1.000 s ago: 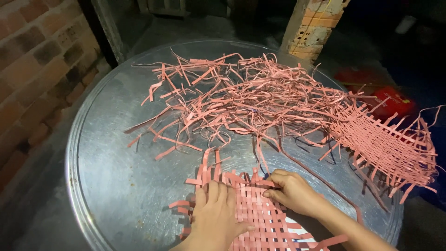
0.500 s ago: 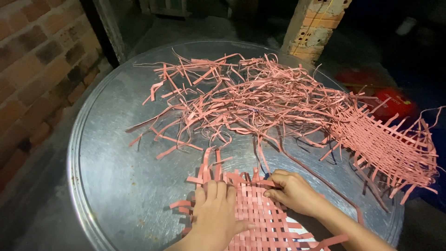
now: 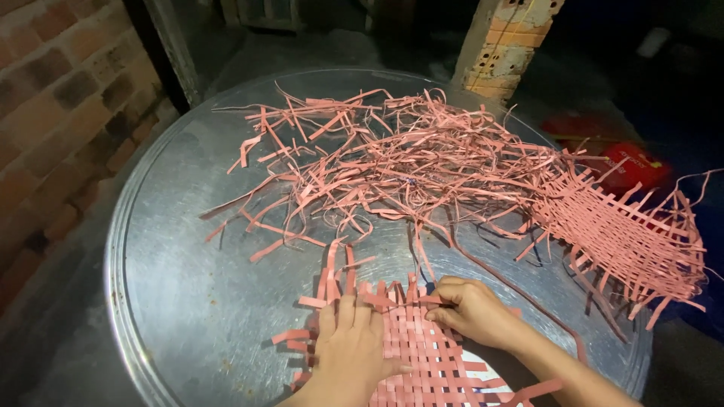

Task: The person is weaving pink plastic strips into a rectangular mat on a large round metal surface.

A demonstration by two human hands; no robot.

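A small woven mat of pink strips (image 3: 422, 354) lies at the near edge of a big round metal tray (image 3: 188, 286). My left hand (image 3: 348, 347) rests flat on the mat's left part, fingers together and stretched forward. At the mat's far edge, my right hand (image 3: 471, 309) has its fingers curled and pinches a pink strip. A large tangle of loose pink strips (image 3: 392, 162) covers the middle and back of the tray.
A second, larger woven pink mat (image 3: 618, 237) with loose ends lies at the tray's right edge. A brick wall (image 3: 53, 113) rises on the left, and a brick pillar (image 3: 509, 45) stands behind the tray. Red things (image 3: 633, 166) lie on the dark floor to the right.
Both hands stay on the small mat; the right fingers shift only slightly at its far edge. The view has barely moved.
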